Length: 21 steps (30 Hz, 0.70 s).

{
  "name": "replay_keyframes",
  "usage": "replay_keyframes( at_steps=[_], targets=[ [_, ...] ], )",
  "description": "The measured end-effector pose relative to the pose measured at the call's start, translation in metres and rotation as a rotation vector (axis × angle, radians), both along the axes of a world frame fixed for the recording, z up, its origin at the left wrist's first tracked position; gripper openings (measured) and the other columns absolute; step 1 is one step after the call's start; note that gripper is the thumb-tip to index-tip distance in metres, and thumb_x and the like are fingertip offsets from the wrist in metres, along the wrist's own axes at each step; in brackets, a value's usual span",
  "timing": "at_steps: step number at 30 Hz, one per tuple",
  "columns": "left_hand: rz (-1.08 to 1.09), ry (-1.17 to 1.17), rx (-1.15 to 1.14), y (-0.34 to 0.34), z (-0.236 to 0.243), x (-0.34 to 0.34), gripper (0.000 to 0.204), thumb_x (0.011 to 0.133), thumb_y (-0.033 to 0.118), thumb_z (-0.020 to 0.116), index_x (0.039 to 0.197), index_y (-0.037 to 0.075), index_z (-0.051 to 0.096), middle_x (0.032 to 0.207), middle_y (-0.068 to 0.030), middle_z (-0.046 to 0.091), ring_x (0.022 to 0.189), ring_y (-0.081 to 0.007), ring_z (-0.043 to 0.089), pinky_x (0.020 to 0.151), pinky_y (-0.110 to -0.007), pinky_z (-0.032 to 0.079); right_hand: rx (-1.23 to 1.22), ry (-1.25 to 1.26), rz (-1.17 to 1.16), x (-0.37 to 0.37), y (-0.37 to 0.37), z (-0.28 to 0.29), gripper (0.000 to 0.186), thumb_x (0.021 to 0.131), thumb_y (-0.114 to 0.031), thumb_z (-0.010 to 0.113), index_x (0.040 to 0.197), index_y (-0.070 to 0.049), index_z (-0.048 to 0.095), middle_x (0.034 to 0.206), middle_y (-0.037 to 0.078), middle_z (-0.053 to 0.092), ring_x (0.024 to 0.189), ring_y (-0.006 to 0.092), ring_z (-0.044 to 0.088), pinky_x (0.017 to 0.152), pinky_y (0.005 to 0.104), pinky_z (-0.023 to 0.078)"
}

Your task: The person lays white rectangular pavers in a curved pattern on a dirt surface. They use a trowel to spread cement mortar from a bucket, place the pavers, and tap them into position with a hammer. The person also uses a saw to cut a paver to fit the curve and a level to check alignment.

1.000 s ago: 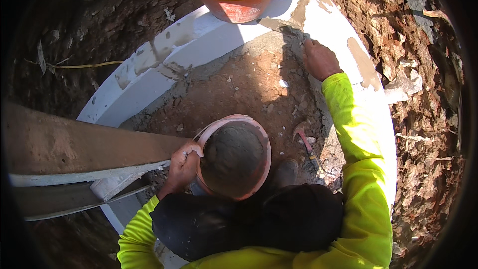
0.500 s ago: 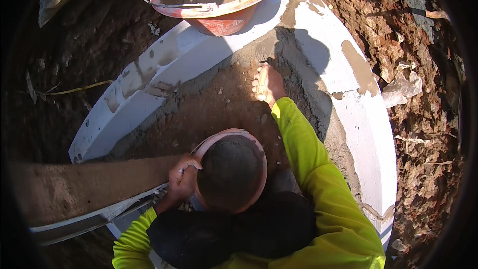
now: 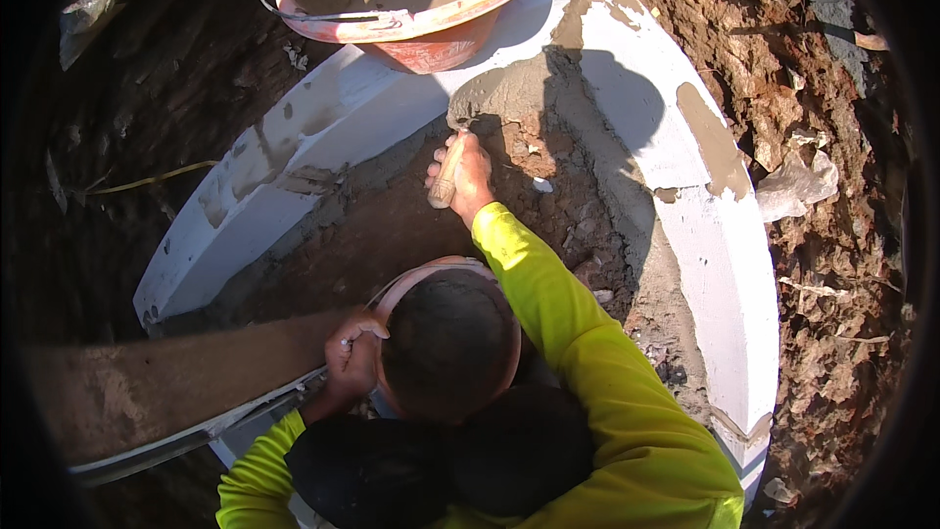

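Observation:
My right hand (image 3: pixel 464 176) is closed around the wooden handle (image 3: pixel 446 183) of a trowel, and its blade is mostly hidden in the grey mortar (image 3: pixel 514 88) along the inner foot of the white curved kerb (image 3: pixel 627 98). My left hand (image 3: pixel 354 353) is closed at the left edge of a small pinkish bucket (image 3: pixel 507 358), beside its thin wire handle; the exact hold is partly hidden. That bucket stands close in front of my dark-clothed knees with grey mortar (image 3: pixel 446 333) inside.
A larger orange-red bucket (image 3: pixel 431 51) of wet mortar stands on the far part of the kerb. A brown board (image 3: pixel 186 372) reaches in from the left, next to my left hand. Rough brown soil (image 3: pixel 832 274) and a crumpled plastic piece (image 3: pixel 798 181) lie outside the kerb.
My right hand has swept left with the trowel, and mortar now spreads further left along the kerb's inner foot. The left hand stays at the small bucket.

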<state>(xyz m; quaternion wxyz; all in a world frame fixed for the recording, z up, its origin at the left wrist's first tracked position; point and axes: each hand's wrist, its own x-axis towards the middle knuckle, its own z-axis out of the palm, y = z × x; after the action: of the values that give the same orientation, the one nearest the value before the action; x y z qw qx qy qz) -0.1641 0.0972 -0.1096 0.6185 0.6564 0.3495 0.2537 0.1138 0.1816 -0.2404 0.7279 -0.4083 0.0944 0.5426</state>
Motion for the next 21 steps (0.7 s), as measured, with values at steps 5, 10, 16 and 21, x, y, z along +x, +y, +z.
replay_keyframes(
  at_steps=[5,10,16,21],
  targets=[
    [-0.011,0.039,0.062,0.005,0.004,-0.003,0.022,0.094,-0.004,0.041,0.085,0.001,0.061,0.077,-0.0022,0.054,0.062,-0.0058,0.047,0.057,-0.023,0.036,0.042,0.139,0.02,-0.034,-0.004,0.023,0.038,0.091,-0.052,0.053,0.095,-0.014,0.052,0.073,0.005,0.053,0.057,0.0224,0.054,0.051,0.0401,0.046],
    [0.028,0.029,-0.031,0.004,0.009,0.001,0.02,0.093,-0.005,0.043,0.087,0.001,0.061,0.078,-0.0029,0.055,0.065,-0.0074,0.049,0.059,-0.024,0.039,0.1,0.211,0.271,-0.021,-0.038,0.043,0.039,0.091,-0.052,0.054,0.094,-0.013,0.052,0.074,0.003,0.053,0.057,0.02,0.054,0.052,0.0374,0.046],
    [-0.006,0.113,0.079,-0.007,0.01,0.003,0.018,0.094,-0.006,0.043,0.092,0.002,0.059,0.086,-0.0038,0.057,0.069,-0.0075,0.05,0.062,-0.024,0.04,-0.109,-1.246,0.747,0.006,-0.206,0.112,0.028,0.091,-0.026,0.064,0.103,-0.003,0.054,0.076,0.011,0.059,0.07,0.0259,0.067,0.061,0.0449,0.053],
    [0.011,0.213,0.079,-0.005,0.02,0.014,0.018,0.092,-0.008,0.043,0.091,0.003,0.057,0.086,-0.0061,0.056,0.071,-0.0109,0.051,0.064,-0.027,0.04,-0.158,-1.868,1.281,0.02,-0.262,0.132,0.025,0.088,-0.013,0.057,0.109,-0.001,0.055,0.09,0.02,0.065,0.081,0.0355,0.069,0.074,0.048,0.055]
  ],
)
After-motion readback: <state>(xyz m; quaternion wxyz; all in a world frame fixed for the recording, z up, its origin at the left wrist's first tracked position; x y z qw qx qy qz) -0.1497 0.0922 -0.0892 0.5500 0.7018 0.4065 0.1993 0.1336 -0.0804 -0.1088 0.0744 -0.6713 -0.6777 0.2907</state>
